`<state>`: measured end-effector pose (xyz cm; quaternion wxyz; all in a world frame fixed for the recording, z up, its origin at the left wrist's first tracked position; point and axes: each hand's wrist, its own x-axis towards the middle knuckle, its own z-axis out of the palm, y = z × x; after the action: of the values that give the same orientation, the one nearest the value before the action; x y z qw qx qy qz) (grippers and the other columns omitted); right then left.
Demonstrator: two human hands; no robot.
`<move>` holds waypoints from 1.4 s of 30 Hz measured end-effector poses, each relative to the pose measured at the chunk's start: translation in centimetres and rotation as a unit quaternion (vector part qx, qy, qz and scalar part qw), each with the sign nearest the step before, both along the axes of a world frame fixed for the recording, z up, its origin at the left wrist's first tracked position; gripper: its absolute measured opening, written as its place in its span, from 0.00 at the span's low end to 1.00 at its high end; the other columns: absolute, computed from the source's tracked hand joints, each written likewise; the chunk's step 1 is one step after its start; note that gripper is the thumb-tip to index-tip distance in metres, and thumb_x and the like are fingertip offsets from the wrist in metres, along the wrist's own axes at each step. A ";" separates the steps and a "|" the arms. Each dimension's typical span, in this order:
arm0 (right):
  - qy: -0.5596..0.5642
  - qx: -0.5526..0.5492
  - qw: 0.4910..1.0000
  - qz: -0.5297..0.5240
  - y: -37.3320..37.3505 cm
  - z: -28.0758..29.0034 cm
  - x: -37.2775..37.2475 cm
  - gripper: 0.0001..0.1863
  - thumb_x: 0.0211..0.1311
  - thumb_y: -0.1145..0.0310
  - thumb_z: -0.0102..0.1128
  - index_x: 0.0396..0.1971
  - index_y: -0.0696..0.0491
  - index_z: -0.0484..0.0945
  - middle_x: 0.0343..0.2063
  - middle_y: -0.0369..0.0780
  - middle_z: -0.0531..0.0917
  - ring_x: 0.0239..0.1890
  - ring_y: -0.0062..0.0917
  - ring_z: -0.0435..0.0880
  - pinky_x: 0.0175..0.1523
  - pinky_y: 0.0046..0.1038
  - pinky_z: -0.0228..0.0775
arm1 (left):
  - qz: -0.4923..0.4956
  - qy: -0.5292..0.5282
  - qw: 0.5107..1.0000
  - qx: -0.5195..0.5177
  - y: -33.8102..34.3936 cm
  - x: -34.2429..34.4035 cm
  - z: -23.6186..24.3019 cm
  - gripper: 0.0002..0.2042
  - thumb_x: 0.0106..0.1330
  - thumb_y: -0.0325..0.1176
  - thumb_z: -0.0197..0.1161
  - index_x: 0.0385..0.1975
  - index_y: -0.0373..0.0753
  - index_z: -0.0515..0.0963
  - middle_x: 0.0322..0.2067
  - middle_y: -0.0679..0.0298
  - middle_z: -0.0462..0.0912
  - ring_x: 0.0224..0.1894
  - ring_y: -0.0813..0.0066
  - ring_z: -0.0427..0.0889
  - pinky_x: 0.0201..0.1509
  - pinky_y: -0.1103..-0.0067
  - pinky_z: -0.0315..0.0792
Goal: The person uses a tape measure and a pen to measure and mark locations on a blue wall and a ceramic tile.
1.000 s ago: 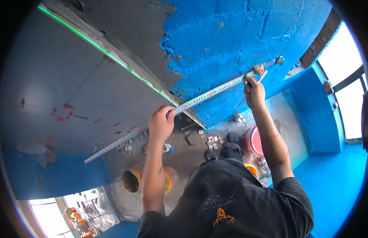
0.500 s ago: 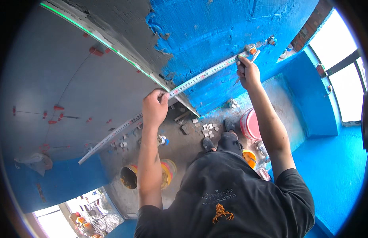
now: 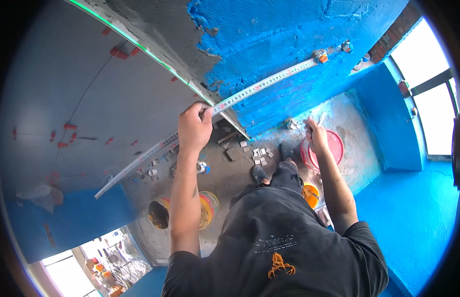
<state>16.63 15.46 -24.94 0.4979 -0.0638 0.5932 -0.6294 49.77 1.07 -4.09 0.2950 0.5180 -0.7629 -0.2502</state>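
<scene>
My left hand (image 3: 194,126) grips a long white measuring rule (image 3: 262,82) at the corner between a grey panel with red clips (image 3: 91,84) and a blue-coated wall (image 3: 284,34). A bright green line runs along that edge. The rule slants up rightward to a pipe fitting with an orange part (image 3: 322,56); its other end hangs toward the lower left. My right hand (image 3: 316,136) is closed on a slim pale pen-like tool, below and apart from the rule, over a red-lidded bucket (image 3: 334,148) on the floor.
Loose tile pieces (image 3: 259,156) lie by my feet (image 3: 286,151). A yellow bucket (image 3: 311,195) is near my legs; other buckets (image 3: 206,210) stand to the left. A bright window (image 3: 433,119) and blue ledge (image 3: 413,218) are at the right; another opening (image 3: 98,262) is lower left.
My right hand has left the rule and moved downward with the slim tool. My left hand still holds the rule, now higher in the picture than a second ago.
</scene>
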 end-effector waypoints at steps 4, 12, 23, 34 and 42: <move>0.023 0.140 0.990 0.010 8.2 -8.9 -1.4 0.17 0.66 0.55 0.58 0.31 0.55 0.81 0.15 0.30 0.72 0.13 0.13 0.65 0.17 0.18 0.51 | 0.004 -0.010 1.000 -0.001 0.0 0.2 -0.2 0.06 0.63 0.29 0.63 0.31 0.32 0.80 0.27 0.54 0.84 0.29 0.58 0.84 0.36 0.70 0.74; 0.128 0.385 0.913 -0.035 23.0 -20.3 -4.9 0.13 0.62 0.61 0.58 0.22 0.52 0.81 0.13 0.35 0.76 0.10 0.22 0.70 0.17 0.26 0.59 | 0.011 -0.018 1.000 0.021 -0.2 0.1 -0.1 0.06 0.62 0.29 0.64 0.31 0.32 0.80 0.24 0.51 0.81 0.25 0.55 0.79 0.32 0.69 0.71; 0.213 0.388 0.896 -0.027 21.0 -19.1 -4.5 0.19 0.58 0.53 0.61 0.20 0.55 0.83 0.12 0.37 0.78 0.13 0.25 0.75 0.21 0.32 0.67 | 0.003 -0.043 0.999 -0.015 -0.3 0.3 -0.3 0.06 0.62 0.30 0.63 0.32 0.33 0.80 0.27 0.51 0.82 0.29 0.53 0.82 0.34 0.68 0.72; 0.182 0.320 0.928 -0.053 19.2 -15.1 -3.9 0.14 0.56 0.60 0.60 0.20 0.55 0.80 0.14 0.37 0.78 0.12 0.20 0.72 0.18 0.27 0.61 | 0.019 -0.039 0.999 -0.019 -0.4 -0.4 -0.5 0.07 0.61 0.31 0.64 0.33 0.35 0.81 0.26 0.51 0.82 0.27 0.55 0.81 0.33 0.69 0.72; 0.182 0.358 0.916 -0.020 22.3 -17.9 -3.8 0.13 0.60 0.60 0.61 0.25 0.55 0.81 0.18 0.37 0.81 0.14 0.19 0.74 0.19 0.26 0.64 | 0.015 -0.037 0.999 0.004 -0.3 -0.1 -0.1 0.06 0.61 0.29 0.64 0.32 0.33 0.81 0.24 0.54 0.83 0.25 0.61 0.81 0.33 0.71 0.72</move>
<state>12.85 37.71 -42.85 0.3580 0.0172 0.8604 -0.3623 49.65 0.80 -4.23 0.2680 0.5393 -0.7646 -0.2295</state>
